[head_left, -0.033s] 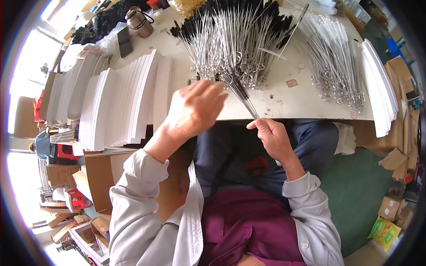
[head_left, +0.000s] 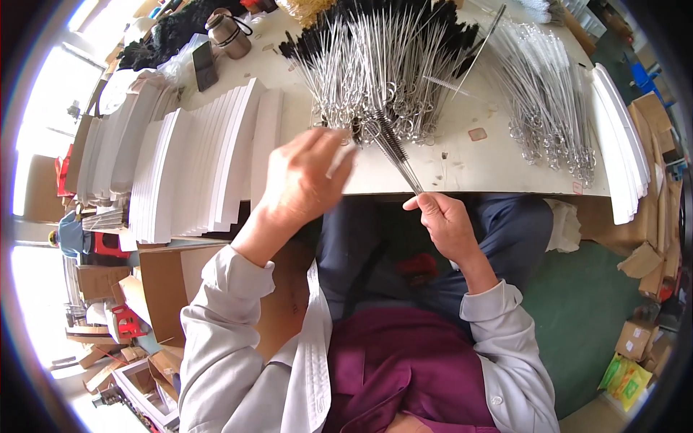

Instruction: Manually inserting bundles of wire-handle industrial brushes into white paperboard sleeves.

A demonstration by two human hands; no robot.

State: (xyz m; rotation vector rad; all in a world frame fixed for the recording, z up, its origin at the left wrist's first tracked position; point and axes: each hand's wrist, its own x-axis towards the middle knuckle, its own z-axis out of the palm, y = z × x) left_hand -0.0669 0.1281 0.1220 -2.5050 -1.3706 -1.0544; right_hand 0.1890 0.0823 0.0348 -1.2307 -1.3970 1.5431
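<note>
My right hand (head_left: 445, 222) is closed round the thin wire handles of a small bunch of black-bristled wire brushes (head_left: 388, 141). Their bristle ends point away from me and lie over the near edge of a big heap of similar wire brushes (head_left: 382, 72) with looped ends. To the left of that bunch, my left hand (head_left: 307, 173) hovers over the table's front edge, fingers bent, with a gap between thumb and forefinger. I make out nothing between them. Slight blur softens its fingertips.
Rows of white folded boxes (head_left: 191, 155) stand on the table (head_left: 462, 162) to the left. Another heap of wire brushes (head_left: 548, 101) with pale bristles lies right, beside stacked white card (head_left: 621, 144). Farther back are a metal flask (head_left: 228, 35) and a dark phone (head_left: 204, 66).
My left hand has shifted a little to the left, away from the held brushes, and the gap between its thumb and forefinger shows more. My right hand stays nearly still.
</note>
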